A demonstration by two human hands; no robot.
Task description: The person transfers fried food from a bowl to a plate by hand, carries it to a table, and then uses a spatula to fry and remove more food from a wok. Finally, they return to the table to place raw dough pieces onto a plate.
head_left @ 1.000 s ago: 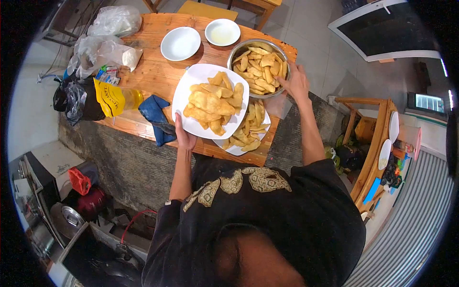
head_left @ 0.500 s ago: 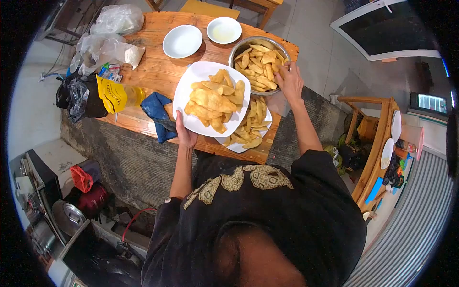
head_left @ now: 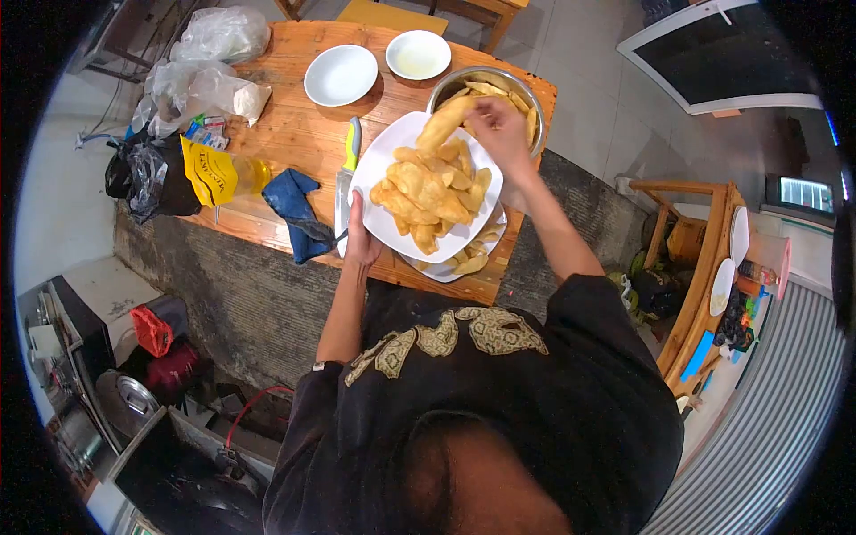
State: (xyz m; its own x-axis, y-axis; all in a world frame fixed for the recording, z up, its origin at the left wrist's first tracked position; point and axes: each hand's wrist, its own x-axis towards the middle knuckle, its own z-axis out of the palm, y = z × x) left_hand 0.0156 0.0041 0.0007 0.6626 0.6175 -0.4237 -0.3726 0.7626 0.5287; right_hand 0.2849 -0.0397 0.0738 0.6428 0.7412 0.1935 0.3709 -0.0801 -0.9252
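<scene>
Overhead, the right hand [head_left: 497,129] pinched a long fried piece [head_left: 444,122], its length slanting down-left over the plate [head_left: 390,160] directly below. The left hand [head_left: 359,239] clasped that plate's near rim, above the table [head_left: 294,134], beside the bowl [head_left: 526,89].

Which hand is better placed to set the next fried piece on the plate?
Right. The right hand already holds a fried piece over the plate, beside the metal bowl. The left hand is busy gripping the plate's edge.

right hand [head_left: 499,134] left the bowl [head_left: 526,94], now holding a fried piece [head_left: 444,123] over the plate [head_left: 379,174].
</scene>
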